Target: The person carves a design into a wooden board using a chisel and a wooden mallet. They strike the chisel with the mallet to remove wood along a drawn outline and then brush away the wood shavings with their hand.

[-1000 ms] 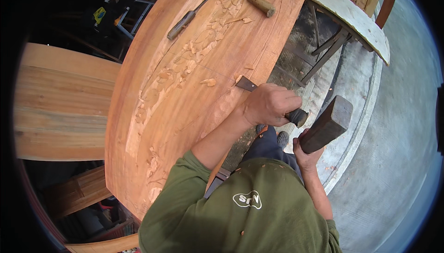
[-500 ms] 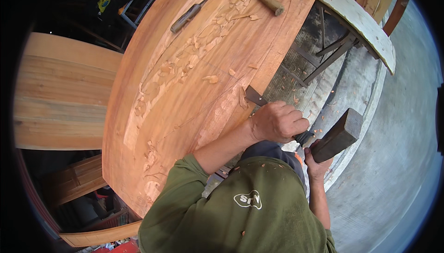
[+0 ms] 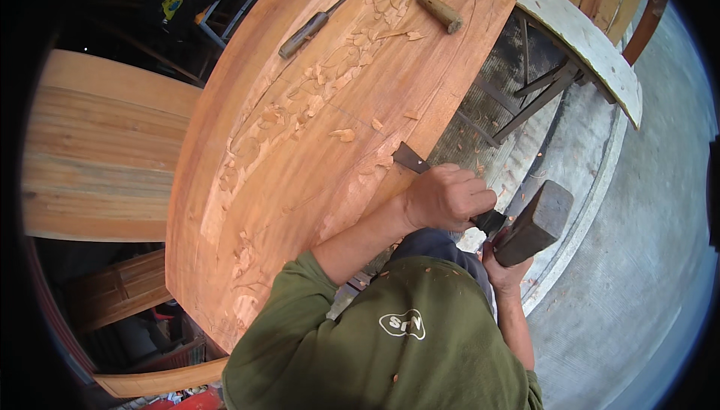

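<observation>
My left hand point(image 3: 450, 199) is closed round the handle of a chisel point(image 3: 409, 157). The chisel's wide dark blade rests at a carved strip near the right edge of a large wooden panel point(image 3: 315, 163), beside curled shavings. My right hand point(image 3: 508, 269) grips a blocky wooden mallet point(image 3: 538, 222), its head close to the dark butt end of the chisel handle. The mallet's handle is mostly hidden by its head and my hand. Farther up the panel lie a second chisel point(image 3: 439, 13) with a pale wooden handle and a slim chisel point(image 3: 304, 34) with a dark handle.
Wood shavings point(image 3: 315, 80) lie scattered along the carved band. Left of the panel is a lower planked board point(image 3: 105, 155). A white-topped table point(image 3: 585, 35) on dark metal legs stands at the upper right, over a concrete floor point(image 3: 637, 260) with chips on it.
The mallet has come left and nearer to the chisel's butt end, its head tilting differently. The chisel blade has shifted slightly left along the panel, and the shaving at its edge looks different.
</observation>
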Action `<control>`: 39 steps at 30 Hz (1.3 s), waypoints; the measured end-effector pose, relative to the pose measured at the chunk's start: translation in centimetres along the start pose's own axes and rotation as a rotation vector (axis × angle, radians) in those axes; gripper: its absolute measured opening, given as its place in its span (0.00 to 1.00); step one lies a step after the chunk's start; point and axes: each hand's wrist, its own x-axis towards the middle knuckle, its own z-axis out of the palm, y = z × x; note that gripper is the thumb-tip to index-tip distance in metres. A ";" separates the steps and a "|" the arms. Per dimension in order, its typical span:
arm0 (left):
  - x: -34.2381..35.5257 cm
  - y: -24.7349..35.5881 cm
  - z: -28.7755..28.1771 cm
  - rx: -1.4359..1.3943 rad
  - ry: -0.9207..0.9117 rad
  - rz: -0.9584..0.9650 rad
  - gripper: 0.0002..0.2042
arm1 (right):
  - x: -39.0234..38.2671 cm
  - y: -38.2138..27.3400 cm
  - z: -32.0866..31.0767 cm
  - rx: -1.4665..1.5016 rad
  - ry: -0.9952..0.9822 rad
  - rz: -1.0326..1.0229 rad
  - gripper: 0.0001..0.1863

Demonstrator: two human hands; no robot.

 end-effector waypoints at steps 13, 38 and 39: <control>-0.1 -0.5 0.2 0.036 -0.096 -0.001 0.15 | 0.0 -1.4 3.1 0.741 0.173 0.164 0.19; -0.7 -1.6 -2.3 -0.019 -0.130 0.023 0.12 | 1.3 -0.2 3.0 0.168 -0.153 -0.020 0.24; -0.9 -1.5 -2.4 -0.044 -0.143 0.027 0.11 | 1.4 -0.6 2.9 0.175 -0.170 0.017 0.24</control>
